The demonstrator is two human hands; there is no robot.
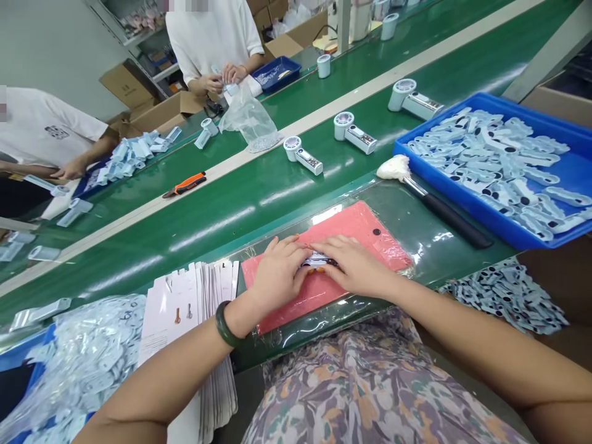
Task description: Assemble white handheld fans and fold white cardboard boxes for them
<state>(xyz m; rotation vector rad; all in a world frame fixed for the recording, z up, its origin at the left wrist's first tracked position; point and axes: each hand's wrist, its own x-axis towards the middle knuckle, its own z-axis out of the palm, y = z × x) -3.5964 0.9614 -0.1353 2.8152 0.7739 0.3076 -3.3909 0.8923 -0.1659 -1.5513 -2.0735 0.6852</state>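
Note:
On a pink plastic-wrapped pad (370,240), both my hands close around a small handheld-fan part (318,260). Only a pale and shiny dark strip of it shows between my fingers. My left hand (283,265), with a dark green bangle on the wrist, grips its left end. The right end is under my right hand (356,264), its thumb and fingers bent around the part. To the right lies a hammer (444,213) with a black handle and a white-wrapped head. Several pale blue handheld fans (303,155) with shiny handles lie beyond the pad on the green belt.
A blue tray (559,166) of pale blue shells stands at right. White printed cards (185,308) and bagged shells (102,345) are at left. Orange-handled pliers (185,185) lie on the divider strip. Two co-workers (213,43) handle parts across the belt.

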